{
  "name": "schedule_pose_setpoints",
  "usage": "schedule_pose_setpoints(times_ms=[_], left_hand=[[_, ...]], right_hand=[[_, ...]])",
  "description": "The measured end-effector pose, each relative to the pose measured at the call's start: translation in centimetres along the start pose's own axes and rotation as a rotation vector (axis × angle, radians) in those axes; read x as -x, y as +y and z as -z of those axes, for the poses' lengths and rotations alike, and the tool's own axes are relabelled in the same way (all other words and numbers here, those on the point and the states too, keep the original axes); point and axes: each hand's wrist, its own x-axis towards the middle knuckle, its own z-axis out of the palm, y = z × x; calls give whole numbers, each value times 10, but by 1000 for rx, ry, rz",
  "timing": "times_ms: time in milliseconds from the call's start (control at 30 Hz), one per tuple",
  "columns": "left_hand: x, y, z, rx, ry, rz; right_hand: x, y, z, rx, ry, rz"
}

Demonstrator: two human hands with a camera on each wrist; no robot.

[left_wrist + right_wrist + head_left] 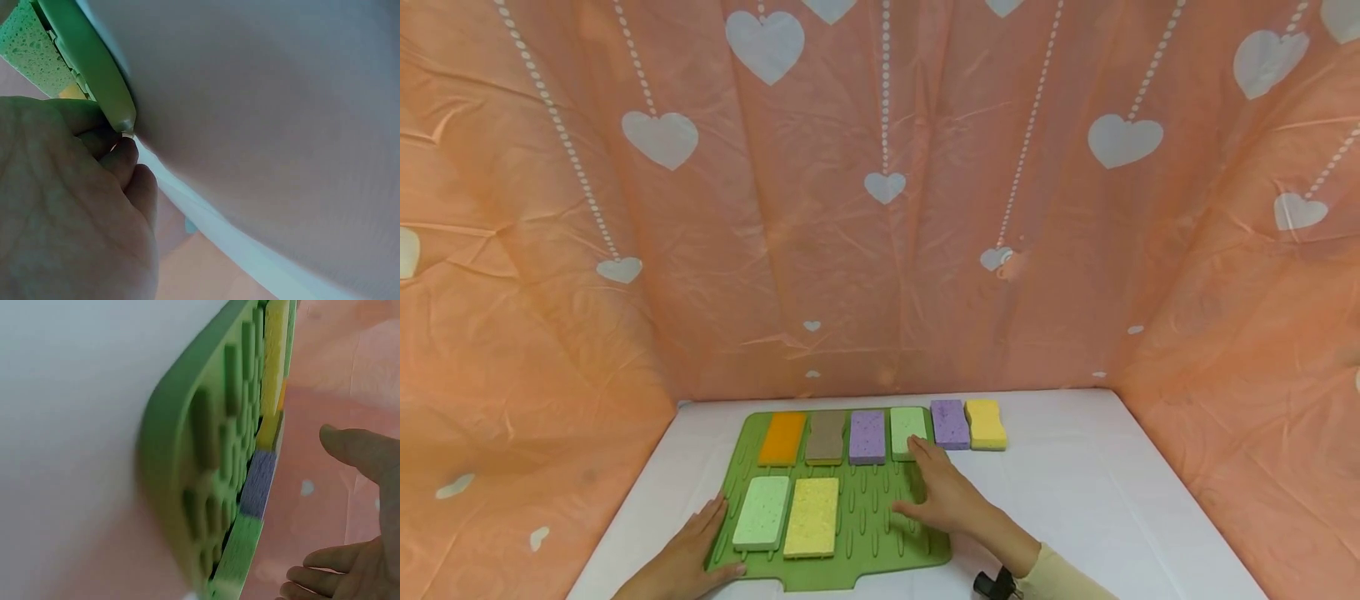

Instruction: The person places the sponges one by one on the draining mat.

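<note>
Pink heart-printed cloth is hanging behind a white table (1075, 500). On it a green mat (880, 533) is lying, carrying six sponges. The right hand (943, 500) is hovering flat over the mat, fingers straight, holding nothing, fingertips near the light green sponge (907, 429). The left hand (688, 550) is gripping the mat's left edge.

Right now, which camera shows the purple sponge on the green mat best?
The head view: the purple sponge lies whole on the mat, third in the back row. The right wrist view shows only its blurred edge. The left wrist view doesn't show it.
</note>
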Motion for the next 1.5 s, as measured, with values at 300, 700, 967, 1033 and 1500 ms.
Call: schedule_pose_setpoints(times_ms=[300,700,967,1033,1500], left_hand=[[0,7,4,-27,-19,8],[2,2,0,-72,24,-35],[1,3,0,-59,16,-34],[2,1,-1,-56,32,-49],[3,-3,-4,-53,55,-52]], right_hand=[[7,31,21,6,81,-14],[13,62,38,-15,62,-45],[13,85,53,-10,54,-54],[11,91,55,-2,55,-52],[-4,127,72,20,2,-138]])
